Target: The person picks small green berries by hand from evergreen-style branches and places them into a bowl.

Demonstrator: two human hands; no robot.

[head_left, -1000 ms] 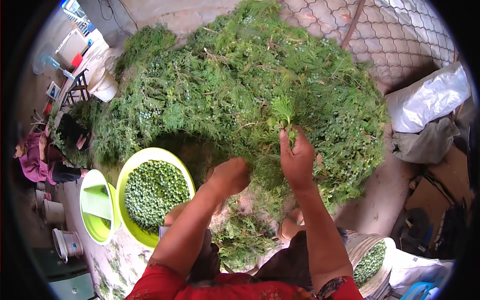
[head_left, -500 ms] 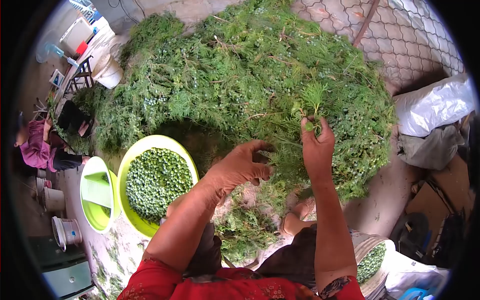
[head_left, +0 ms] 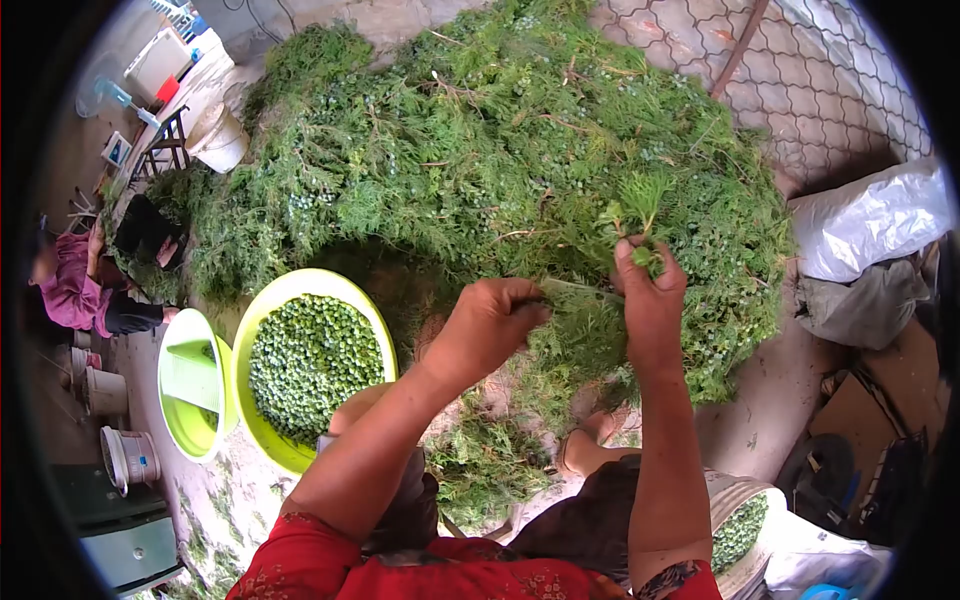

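My right hand (head_left: 652, 300) pinches a small green conifer sprig (head_left: 640, 205) with a few round green berries, above the near side of a large heap of cut branches (head_left: 450, 180). To its left, my left hand (head_left: 490, 325) is closed, thumb and fingers pressed together. A thin, feathery conifer sprig (head_left: 580, 295) stretches from the left fingertips toward the right hand; its far end is hidden. Beside my left forearm stands a yellow-green basin (head_left: 378, 322) filled with green berries (head_left: 310, 365).
A lime-green washboard basin (head_left: 180, 425) stands farther left, near white buckets (head_left: 105, 392). A person in a purple top (head_left: 72, 285) sits at the far left. A berry-filled bucket (head_left: 775, 510) is at my lower right. Silvery sacks (head_left: 870, 220) lie right of the heap.
My left hand has closed from spread fingers to a pinch on the sprig. My right hand has shifted slightly right and down with its sprig.
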